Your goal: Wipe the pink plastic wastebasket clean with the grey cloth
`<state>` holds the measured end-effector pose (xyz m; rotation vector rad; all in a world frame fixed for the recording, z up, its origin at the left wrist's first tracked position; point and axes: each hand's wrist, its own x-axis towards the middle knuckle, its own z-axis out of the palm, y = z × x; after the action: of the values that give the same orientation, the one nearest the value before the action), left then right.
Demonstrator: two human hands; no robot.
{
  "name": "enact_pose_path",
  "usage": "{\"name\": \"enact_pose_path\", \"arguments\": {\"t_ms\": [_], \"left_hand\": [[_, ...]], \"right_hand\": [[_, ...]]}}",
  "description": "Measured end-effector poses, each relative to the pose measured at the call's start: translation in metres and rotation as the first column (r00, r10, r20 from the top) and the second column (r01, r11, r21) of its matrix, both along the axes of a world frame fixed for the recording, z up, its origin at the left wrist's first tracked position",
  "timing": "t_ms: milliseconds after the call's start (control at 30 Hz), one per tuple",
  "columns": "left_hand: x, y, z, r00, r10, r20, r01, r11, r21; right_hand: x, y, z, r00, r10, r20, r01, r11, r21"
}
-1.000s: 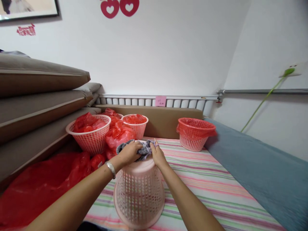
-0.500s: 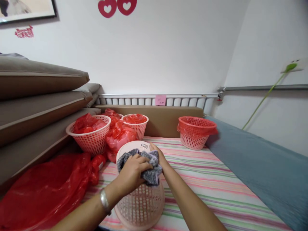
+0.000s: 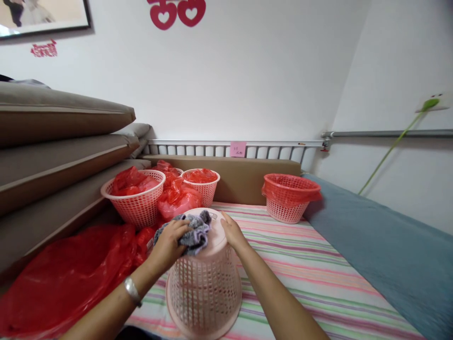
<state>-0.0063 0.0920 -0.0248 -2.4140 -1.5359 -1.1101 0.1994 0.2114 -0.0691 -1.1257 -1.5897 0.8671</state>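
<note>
A pale pink mesh basket [image 3: 204, 288] lies upturned and tilted on the striped sheet, its solid base facing up and away from me. My left hand [image 3: 169, 244] presses a grey cloth [image 3: 193, 232] against the left part of that base. My right hand [image 3: 231, 231] lies flat on the right edge of the base, fingers together, steadying it. A silver bangle sits on my left wrist.
Behind the basket stand two pink baskets lined with red bags [image 3: 136, 196] [image 3: 200, 183], and a third basket [image 3: 288, 196] stands at the right. A big red plastic bag [image 3: 60, 278] lies at left below stacked brown cushions [image 3: 53, 141]. A blue cover [image 3: 382, 255] lies along the right wall.
My left hand has swept the grey cloth across the basket's base, from its top, toward me, then over to the left side. My right hand stays on the right edge.
</note>
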Motion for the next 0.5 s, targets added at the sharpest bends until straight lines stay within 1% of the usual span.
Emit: {"name": "enact_pose_path", "arguments": {"t_ms": [67, 133, 233, 300, 333, 400, 500], "left_hand": [[-0.005, 0.020, 0.007, 0.997, 0.072, 0.035, -0.072, 0.997, -0.019], [-0.003, 0.044, 0.019, 0.991, 0.120, 0.062, -0.119, 0.993, -0.028], [0.012, 0.077, 0.039, 0.978, 0.168, 0.124, -0.164, 0.986, -0.040], [0.028, 0.092, 0.049, 0.977, 0.160, 0.139, -0.157, 0.987, -0.037], [0.037, 0.097, 0.052, 0.982, 0.142, 0.127, -0.139, 0.990, -0.039], [0.053, 0.099, 0.052, 0.994, 0.084, 0.067, -0.080, 0.994, -0.070], [0.072, 0.091, 0.044, 0.999, -0.024, -0.042, 0.018, 0.991, -0.135]], "right_hand": [[0.000, 0.000, 0.001, 1.000, -0.010, 0.004, 0.010, 1.000, -0.021], [0.000, 0.000, 0.002, 1.000, -0.017, 0.006, 0.017, 0.999, -0.027], [0.001, -0.002, 0.004, 1.000, -0.025, -0.004, 0.025, 1.000, -0.016], [0.001, -0.003, 0.005, 0.999, -0.029, -0.020, 0.029, 1.000, -0.006], [0.001, -0.004, 0.005, 0.999, -0.032, -0.031, 0.032, 0.999, -0.002], [0.001, -0.005, 0.004, 0.997, -0.052, -0.058, 0.052, 0.999, 0.002], [0.001, -0.005, -0.001, 0.989, -0.109, -0.103, 0.109, 0.994, -0.001]]}}
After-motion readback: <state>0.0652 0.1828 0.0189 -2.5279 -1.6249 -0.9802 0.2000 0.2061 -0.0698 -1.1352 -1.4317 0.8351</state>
